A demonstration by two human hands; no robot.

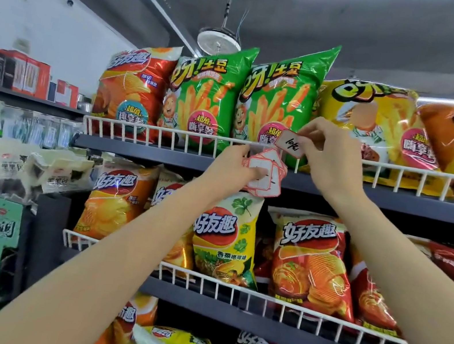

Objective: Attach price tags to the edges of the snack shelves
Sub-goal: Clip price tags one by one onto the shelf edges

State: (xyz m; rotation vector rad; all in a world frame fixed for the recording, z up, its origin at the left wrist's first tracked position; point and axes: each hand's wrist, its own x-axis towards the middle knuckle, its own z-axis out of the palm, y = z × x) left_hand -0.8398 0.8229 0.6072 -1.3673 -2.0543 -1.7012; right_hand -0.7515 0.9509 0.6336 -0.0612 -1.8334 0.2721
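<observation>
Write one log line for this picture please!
right hand: pinches white red-edged paper tag | left hand: holds tag stack | white wire rail

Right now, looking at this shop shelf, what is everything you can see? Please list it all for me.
single price tag: one, white with a red border, at the top shelf's rail
spare price tags: a small stack, white and red, below the top rail
green snack bags: two, top shelf, middle
orange-red chip bag: one, top shelf, left
yellow snack bag: one, top shelf, right
white wire rail: one, top shelf front
chip bags: several, red, orange, yellow, lower shelves
red boxes: several, far left shelf
left hand: holds the spare price tags
right hand: pinches the single price tag
</observation>
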